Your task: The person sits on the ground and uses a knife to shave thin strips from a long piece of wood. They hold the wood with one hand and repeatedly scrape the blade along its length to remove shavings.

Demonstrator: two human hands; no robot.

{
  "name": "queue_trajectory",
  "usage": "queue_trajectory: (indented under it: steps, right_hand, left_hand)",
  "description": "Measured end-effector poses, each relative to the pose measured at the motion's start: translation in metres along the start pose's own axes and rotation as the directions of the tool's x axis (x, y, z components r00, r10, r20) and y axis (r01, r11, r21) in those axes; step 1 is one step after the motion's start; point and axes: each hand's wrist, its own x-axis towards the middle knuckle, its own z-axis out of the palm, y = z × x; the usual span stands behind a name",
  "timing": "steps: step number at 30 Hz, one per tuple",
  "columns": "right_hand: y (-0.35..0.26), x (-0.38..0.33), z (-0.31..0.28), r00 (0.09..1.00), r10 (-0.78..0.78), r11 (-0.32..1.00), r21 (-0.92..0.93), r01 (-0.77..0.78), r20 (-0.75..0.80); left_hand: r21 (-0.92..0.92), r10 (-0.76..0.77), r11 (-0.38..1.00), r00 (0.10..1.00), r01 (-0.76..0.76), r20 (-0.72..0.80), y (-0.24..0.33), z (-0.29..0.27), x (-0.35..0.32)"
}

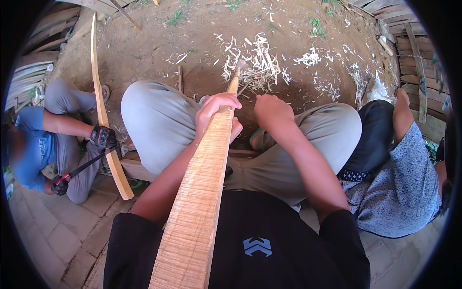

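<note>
Already a good heap of pale shavings (260, 62) lies on the dirt just beyond both hands, so much wood looks carved off the plank (202, 192). It runs from the person's chest out between the knees, its narrowed tip resting near the shavings. The left hand (216, 113) is wrapped around the plank's upper part. The right hand (272, 111) is closed in a fist just beside it; what it holds I cannot tell. The near face looks rippled and rough, so I judge smoothing remains.
</note>
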Motion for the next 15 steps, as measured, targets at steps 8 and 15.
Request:
queue_trajectory:
  steps: [8,15]
  right_hand:
    - [-0.019,0.038,0.026,0.997,0.055,0.998,-0.009,-0.055,-0.062]
    - [-0.012,0.085,0.045,0.996,0.080,0.997,0.005,-0.080,-0.037]
  left_hand:
    - [-0.002,-0.015,1.000,1.000,0.015,-0.012,0.003,-0.002,-0.002]
    - [-0.015,-0.009,1.000,1.000,0.010,0.014,0.002,-0.001,-0.003]
